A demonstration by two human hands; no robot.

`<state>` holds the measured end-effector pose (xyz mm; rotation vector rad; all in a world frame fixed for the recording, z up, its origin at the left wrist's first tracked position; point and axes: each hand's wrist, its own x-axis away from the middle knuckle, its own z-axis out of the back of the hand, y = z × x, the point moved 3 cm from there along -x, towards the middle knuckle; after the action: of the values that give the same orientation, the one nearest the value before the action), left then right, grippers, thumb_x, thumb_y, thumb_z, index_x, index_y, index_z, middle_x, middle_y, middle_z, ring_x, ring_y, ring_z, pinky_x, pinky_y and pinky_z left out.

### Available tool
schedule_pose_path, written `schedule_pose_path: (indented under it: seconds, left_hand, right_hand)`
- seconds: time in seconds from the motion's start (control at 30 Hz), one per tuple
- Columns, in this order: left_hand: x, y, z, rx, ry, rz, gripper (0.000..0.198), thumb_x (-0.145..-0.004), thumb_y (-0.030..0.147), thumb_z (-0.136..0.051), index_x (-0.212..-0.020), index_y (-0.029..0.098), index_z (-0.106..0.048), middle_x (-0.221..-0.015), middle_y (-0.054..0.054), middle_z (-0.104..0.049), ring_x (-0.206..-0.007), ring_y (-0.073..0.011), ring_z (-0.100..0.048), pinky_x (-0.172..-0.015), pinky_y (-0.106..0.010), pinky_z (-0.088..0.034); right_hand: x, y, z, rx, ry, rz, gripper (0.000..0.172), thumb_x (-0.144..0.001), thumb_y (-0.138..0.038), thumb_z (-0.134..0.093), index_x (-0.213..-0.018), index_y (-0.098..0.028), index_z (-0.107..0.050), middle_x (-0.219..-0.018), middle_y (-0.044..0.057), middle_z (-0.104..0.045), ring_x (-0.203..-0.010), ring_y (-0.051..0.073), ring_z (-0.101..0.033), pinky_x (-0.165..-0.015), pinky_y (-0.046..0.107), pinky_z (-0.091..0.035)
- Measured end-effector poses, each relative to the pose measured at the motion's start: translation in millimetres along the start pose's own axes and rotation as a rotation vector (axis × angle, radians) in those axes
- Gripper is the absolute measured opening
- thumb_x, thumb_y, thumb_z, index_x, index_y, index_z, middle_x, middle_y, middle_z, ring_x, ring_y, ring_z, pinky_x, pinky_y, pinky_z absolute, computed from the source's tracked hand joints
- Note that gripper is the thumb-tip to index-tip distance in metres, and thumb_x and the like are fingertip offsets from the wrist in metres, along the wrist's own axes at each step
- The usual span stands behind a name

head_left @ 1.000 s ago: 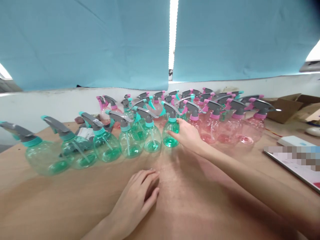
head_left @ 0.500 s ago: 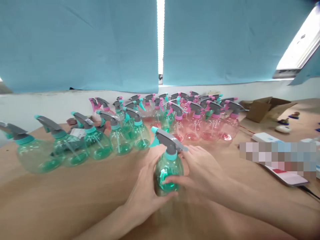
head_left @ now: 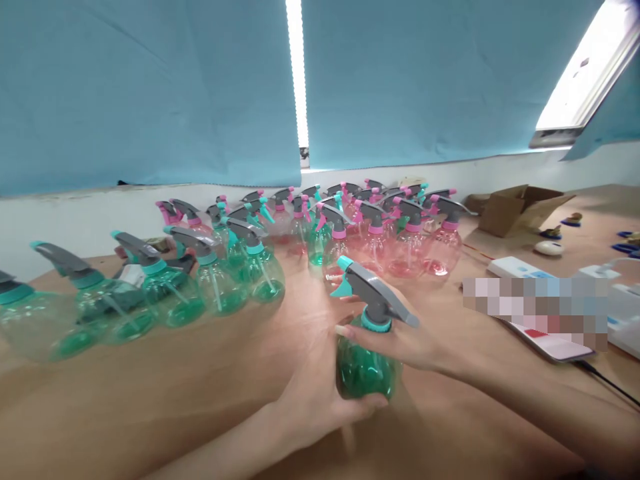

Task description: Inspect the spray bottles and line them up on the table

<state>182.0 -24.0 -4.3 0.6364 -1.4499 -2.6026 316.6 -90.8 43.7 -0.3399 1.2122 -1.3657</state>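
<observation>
A green spray bottle [head_left: 367, 367] with a grey and turquoise trigger head is held between my hands above the table. My left hand [head_left: 320, 383] wraps round the lower part of its body, thumb across the near side. Up at the neck, my right hand [head_left: 395, 333] closes round the bottle just under the turquoise collar, its thumb in front and the other fingers partly hidden behind the head. The nozzle points to the left. Green liquid shows inside the bottle.
Green spray bottles [head_left: 217, 287] stand in a row at the left. Several pink ones [head_left: 407, 253] cluster at the back centre. On the right are an open cardboard box [head_left: 520, 210], a white mouse [head_left: 549, 249], a phone-like slab [head_left: 565, 348] with a cable and blue-handled items.
The held bottle has shifted right in view, while the background has slid left. My right hand has moved from the bottle's body and trigger side up to its neck.
</observation>
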Motion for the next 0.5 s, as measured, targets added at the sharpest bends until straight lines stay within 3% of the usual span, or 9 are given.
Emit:
schedule_pose_path:
  seconds: [0.13,0.3,0.5]
  left_hand:
    - [-8,-2,1.6,0.011,-0.025,0.009,0.080,-0.073,0.034,-0.080,-0.139,0.024,-0.036,-0.136,-0.011,-0.049,-0.128,-0.0355,-0.043,-0.106,-0.052,-0.036]
    - [-13,-12,9.5,-0.050,-0.025,0.021,0.085,-0.070,0.043,-0.081,-0.138,0.023,-0.035,-0.134,-0.013,-0.050,-0.125,-0.0375,-0.046,-0.103,-0.054,-0.038]
    - [-17,-26,24.7,-0.222,-0.036,0.074,0.082,-0.071,0.048,-0.079,-0.137,0.026,-0.037,-0.132,-0.011,-0.052,-0.121,-0.0359,-0.048,-0.099,-0.053,-0.041]
  right_hand:
    - [-4,4,4,-0.017,0.063,0.034,0.031,-0.074,-0.028,-0.070,-0.103,-0.027,-0.057,-0.099,0.002,-0.066,-0.083,0.019,-0.067,-0.070,0.035,-0.058]
    - [-17,-6,4,-0.137,0.005,0.083,0.047,-0.072,-0.021,-0.070,-0.115,-0.027,-0.050,-0.108,0.003,-0.061,-0.070,0.012,-0.060,-0.060,0.027,-0.053]
    - [-36,1,1,-0.117,0.029,0.031,0.042,-0.067,-0.006,-0.056,-0.105,-0.024,-0.051,-0.073,-0.007,-0.050,-0.049,0.006,-0.040,-0.047,0.021,-0.039]
